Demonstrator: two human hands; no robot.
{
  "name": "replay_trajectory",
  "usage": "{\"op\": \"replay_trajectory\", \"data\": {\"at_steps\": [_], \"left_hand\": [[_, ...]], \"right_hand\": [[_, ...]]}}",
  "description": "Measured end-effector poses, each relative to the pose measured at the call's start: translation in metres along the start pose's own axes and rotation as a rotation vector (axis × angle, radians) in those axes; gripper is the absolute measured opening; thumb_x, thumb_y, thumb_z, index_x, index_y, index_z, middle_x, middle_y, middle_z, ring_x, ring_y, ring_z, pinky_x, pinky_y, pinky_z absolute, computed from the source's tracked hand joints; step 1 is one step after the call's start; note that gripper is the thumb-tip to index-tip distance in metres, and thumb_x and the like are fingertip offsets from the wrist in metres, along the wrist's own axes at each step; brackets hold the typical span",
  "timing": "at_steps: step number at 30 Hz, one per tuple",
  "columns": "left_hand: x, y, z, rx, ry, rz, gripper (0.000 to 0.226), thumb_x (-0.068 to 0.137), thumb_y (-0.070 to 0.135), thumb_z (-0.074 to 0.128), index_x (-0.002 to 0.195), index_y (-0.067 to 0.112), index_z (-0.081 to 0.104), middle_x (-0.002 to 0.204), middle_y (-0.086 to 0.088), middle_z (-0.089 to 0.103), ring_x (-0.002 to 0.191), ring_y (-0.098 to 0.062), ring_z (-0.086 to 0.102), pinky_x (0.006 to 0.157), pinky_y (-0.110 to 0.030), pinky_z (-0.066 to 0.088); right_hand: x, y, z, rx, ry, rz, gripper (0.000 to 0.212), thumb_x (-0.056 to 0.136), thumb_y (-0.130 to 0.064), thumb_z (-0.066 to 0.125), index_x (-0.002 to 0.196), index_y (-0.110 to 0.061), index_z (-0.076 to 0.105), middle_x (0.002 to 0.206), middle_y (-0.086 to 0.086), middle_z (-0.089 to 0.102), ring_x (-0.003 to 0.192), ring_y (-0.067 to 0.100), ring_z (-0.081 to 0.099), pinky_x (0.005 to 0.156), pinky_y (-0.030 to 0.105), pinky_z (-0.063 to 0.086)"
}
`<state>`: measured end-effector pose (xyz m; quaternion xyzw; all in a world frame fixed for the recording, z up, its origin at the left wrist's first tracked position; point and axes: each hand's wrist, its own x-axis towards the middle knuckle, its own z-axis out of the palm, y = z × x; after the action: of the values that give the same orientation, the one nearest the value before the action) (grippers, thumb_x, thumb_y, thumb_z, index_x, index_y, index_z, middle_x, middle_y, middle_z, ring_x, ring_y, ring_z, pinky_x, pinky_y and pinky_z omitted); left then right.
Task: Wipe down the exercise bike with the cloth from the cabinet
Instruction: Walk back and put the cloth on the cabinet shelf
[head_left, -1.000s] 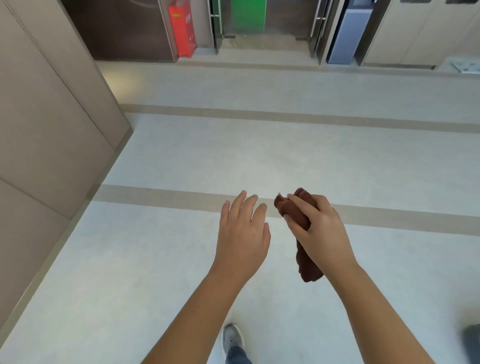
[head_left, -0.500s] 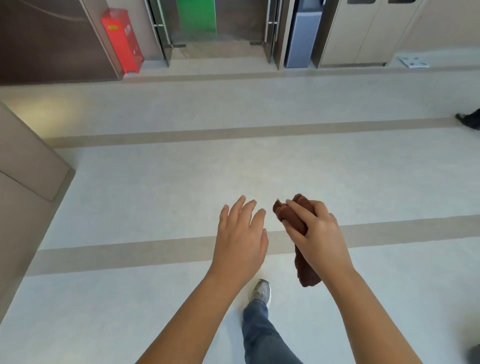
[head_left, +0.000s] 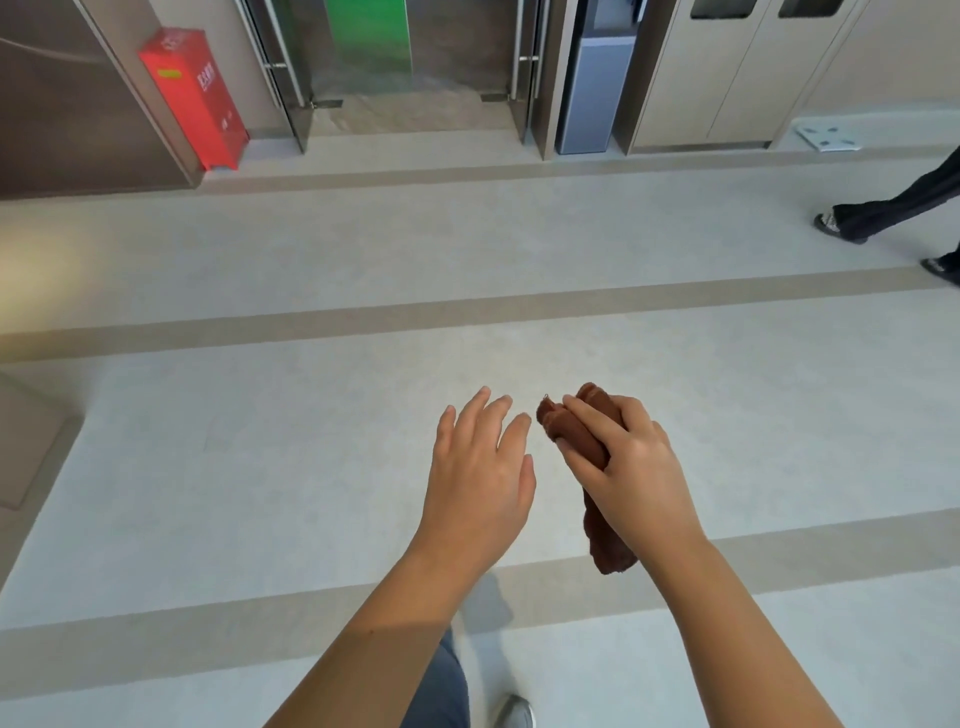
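Evidently, ground has been covered since the earlier views: the beige wall panel has slid almost out at the left, the red box and the doorway are seen nearer, and another person's legs have come into sight at the far right. No exercise bike is seen, so the transit stage is judged to be under way and wiping not yet begun. The grip is recorded as unchanged. The brown cloth is held bunched in the right hand, whose fingers are curled over its upper end. One end of the cloth protrudes just past the fingertips, and the rest hangs below the palm, clear of the pale floor. The left hand is held palm down, fingers straight and lightly spread, with nothing in it. Its fingertips lie just beside the protruding end of the cloth, but contact is not made.
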<state>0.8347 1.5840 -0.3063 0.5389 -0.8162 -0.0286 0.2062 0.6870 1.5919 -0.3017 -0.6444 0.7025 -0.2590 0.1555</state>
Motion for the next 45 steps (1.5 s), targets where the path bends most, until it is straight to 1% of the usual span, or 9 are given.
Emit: {"op": "replay_trajectory", "data": {"at_steps": [6, 10, 14, 17, 19, 22, 30, 36, 45], "left_hand": [[0.119, -0.078, 0.034, 0.031, -0.043, -0.026, 0.036, 0.075, 0.020, 0.074, 0.108, 0.011, 0.066, 0.118, -0.012, 0.064, 0.117, -0.032, 0.055, 0.097, -0.052, 0.037], [0.210, -0.137, 0.040, -0.030, -0.081, -0.050, 0.036, 0.088, 0.022, 0.059, 0.122, 0.010, 0.058, 0.132, -0.012, 0.053, 0.130, -0.030, 0.040, 0.108, -0.049, 0.024], [0.299, -0.182, 0.044, -0.031, -0.054, 0.016, 0.034, 0.082, 0.015, 0.066, 0.115, 0.006, 0.062, 0.124, -0.015, 0.059, 0.124, -0.032, 0.047, 0.103, -0.053, 0.032], [0.357, -0.206, 0.051, -0.068, -0.106, -0.015, 0.038, 0.092, 0.021, 0.050, 0.129, 0.009, 0.051, 0.139, -0.012, 0.045, 0.136, -0.028, 0.029, 0.112, -0.046, 0.016], [0.390, -0.218, 0.058, -0.060, -0.065, 0.015, 0.035, 0.086, 0.017, 0.060, 0.120, 0.006, 0.058, 0.129, -0.015, 0.054, 0.130, -0.032, 0.040, 0.107, -0.051, 0.026], [0.443, -0.230, 0.076, -0.050, 0.021, 0.099, 0.031, 0.076, 0.010, 0.070, 0.106, 0.004, 0.066, 0.114, -0.016, 0.064, 0.117, -0.035, 0.053, 0.097, -0.056, 0.037], [0.649, -0.224, 0.143, -0.035, 0.043, 0.204, 0.033, 0.075, 0.012, 0.071, 0.107, 0.004, 0.065, 0.114, -0.016, 0.064, 0.115, -0.035, 0.055, 0.095, -0.057, 0.038], [0.805, -0.206, 0.174, -0.025, 0.023, 0.200, 0.033, 0.078, 0.016, 0.069, 0.109, 0.006, 0.065, 0.116, -0.015, 0.063, 0.117, -0.035, 0.053, 0.097, -0.057, 0.036], [0.981, -0.239, 0.238, -0.045, 0.014, 0.155, 0.036, 0.077, 0.024, 0.070, 0.108, 0.006, 0.066, 0.116, -0.016, 0.064, 0.113, -0.036, 0.056, 0.094, -0.055, 0.040]], "right_hand": [[0.135, -0.008, 0.039, -0.006, 0.008, 0.022, 0.039, 0.085, -0.029, 0.062, 0.124, -0.031, 0.056, 0.124, 0.007, 0.051, 0.105, 0.034, 0.050, 0.087, 0.040, 0.046], [0.240, -0.032, 0.059, 0.001, 0.002, 0.039, 0.040, 0.085, -0.029, 0.062, 0.124, -0.031, 0.055, 0.124, 0.007, 0.051, 0.106, 0.034, 0.050, 0.089, 0.040, 0.045], [0.336, -0.054, 0.072, 0.015, 0.022, 0.049, 0.040, 0.084, -0.030, 0.062, 0.123, -0.033, 0.055, 0.121, 0.005, 0.052, 0.104, 0.033, 0.051, 0.088, 0.039, 0.045], [0.398, -0.056, 0.079, 0.016, 0.032, 0.062, 0.040, 0.085, -0.031, 0.061, 0.124, -0.034, 0.054, 0.121, 0.005, 0.052, 0.105, 0.032, 0.051, 0.089, 0.040, 0.045], [0.433, -0.051, 0.083, 0.024, 0.033, 0.080, 0.040, 0.085, -0.032, 0.061, 0.124, -0.033, 0.054, 0.120, 0.004, 0.052, 0.105, 0.031, 0.051, 0.088, 0.039, 0.045], [0.489, -0.036, 0.086, 0.037, 0.053, 0.105, 0.040, 0.085, -0.032, 0.061, 0.124, -0.033, 0.055, 0.120, 0.004, 0.052, 0.105, 0.031, 0.051, 0.087, 0.037, 0.045], [0.682, 0.044, 0.064, 0.075, 0.164, 0.130, 0.038, 0.085, -0.031, 0.061, 0.122, -0.034, 0.056, 0.123, 0.003, 0.050, 0.105, 0.031, 0.052, 0.086, 0.040, 0.047], [0.821, 0.091, 0.027, 0.034, 0.207, 0.113, 0.039, 0.084, -0.030, 0.062, 0.122, -0.033, 0.056, 0.122, 0.004, 0.052, 0.104, 0.033, 0.051, 0.082, 0.031, 0.040], [1.004, 0.133, 0.034, 0.000, 0.172, 0.118, 0.040, 0.084, -0.032, 0.062, 0.124, -0.033, 0.055, 0.119, 0.005, 0.053, 0.102, 0.032, 0.052, 0.079, 0.036, 0.047]]}}
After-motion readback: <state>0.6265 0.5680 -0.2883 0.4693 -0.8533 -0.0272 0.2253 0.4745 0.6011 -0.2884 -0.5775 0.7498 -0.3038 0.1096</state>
